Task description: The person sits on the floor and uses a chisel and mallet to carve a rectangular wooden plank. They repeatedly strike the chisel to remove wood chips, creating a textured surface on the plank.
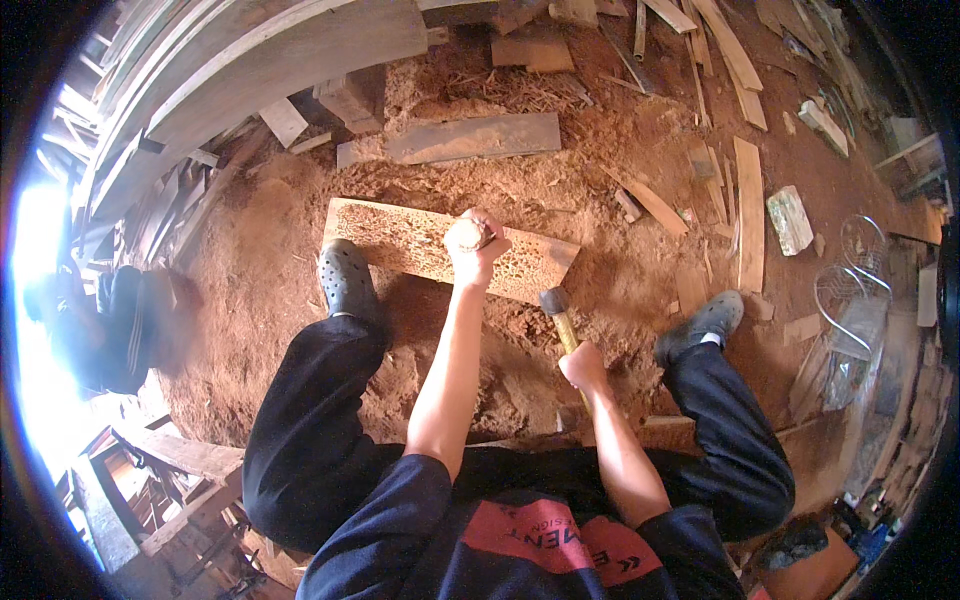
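A pale board [380, 233] covered in wood chips lies at a slant on the dirt, with my left foot in a grey clog [343, 280] against its left end. Over the board's middle, my left hand [475, 262] is closed round a round-topped, light wooden piece [466, 233], seen end-on, perhaps a tool handle; its lower end is hidden. My right hand [583, 365] grips the yellowish handle of a hammer [562, 327], whose dark head is just off the board's lower right corner.
Large stacked planks [265, 55] fill the upper left. Loose strips [750, 215], a whitish block [790, 220] and a wire item [860, 280] lie at right. A grey plank [475, 137] lies beyond the board. A blurred person in dark clothes [130, 325] is at far left.
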Demonstrator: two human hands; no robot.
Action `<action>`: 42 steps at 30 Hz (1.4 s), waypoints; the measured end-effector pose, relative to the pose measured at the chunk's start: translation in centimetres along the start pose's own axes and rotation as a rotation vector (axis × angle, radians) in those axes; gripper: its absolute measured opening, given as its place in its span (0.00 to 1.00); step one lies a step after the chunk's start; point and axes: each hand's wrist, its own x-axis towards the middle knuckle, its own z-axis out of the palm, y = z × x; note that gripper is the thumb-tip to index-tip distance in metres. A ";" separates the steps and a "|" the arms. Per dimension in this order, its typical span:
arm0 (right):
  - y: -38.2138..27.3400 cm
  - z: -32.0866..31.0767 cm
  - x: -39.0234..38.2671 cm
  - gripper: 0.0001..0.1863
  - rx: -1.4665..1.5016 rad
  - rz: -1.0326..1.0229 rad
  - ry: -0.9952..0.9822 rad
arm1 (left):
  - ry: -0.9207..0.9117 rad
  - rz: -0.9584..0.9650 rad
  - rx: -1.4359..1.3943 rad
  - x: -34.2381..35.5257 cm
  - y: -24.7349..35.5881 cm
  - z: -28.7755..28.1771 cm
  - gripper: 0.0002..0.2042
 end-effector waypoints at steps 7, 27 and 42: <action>-0.6 -0.3 -0.3 0.14 -0.034 0.008 -0.005 | -0.150 0.044 0.256 0.3 -0.8 0.4 0.10; -4.0 -3.9 -4.1 0.14 0.133 -0.165 0.049 | -0.266 0.084 0.380 -0.4 -0.6 0.7 0.11; -16.3 -12.5 -12.5 0.06 0.388 -1.059 0.833 | -0.313 0.171 0.397 -0.7 -0.2 2.3 0.12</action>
